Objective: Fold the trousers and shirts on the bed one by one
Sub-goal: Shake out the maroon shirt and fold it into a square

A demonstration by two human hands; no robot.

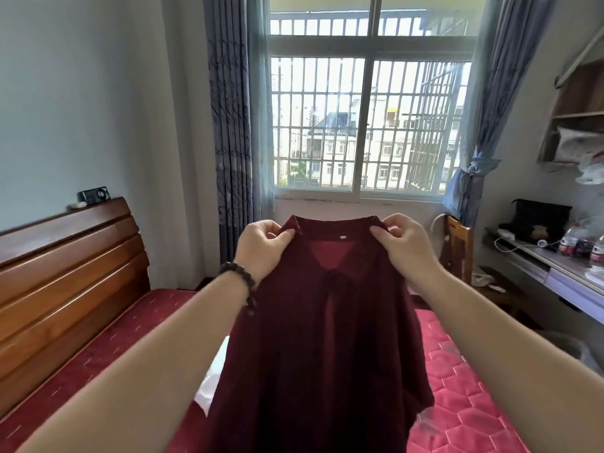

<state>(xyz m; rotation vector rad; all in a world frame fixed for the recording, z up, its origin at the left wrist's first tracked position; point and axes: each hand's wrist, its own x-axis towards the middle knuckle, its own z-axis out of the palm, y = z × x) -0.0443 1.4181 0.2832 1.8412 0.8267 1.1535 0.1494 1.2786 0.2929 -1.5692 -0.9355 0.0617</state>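
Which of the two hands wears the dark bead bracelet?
The left hand: the bracelet circles its wrist. The right hand has a bare wrist. Both pinch the maroon shirt at its shoulders.

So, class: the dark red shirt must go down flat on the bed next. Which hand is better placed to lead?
Neither clearly: left hand and right hand pinch the dark red shirt at matching shoulder points, level. The bare mattress shows more on the right, so perhaps the right.
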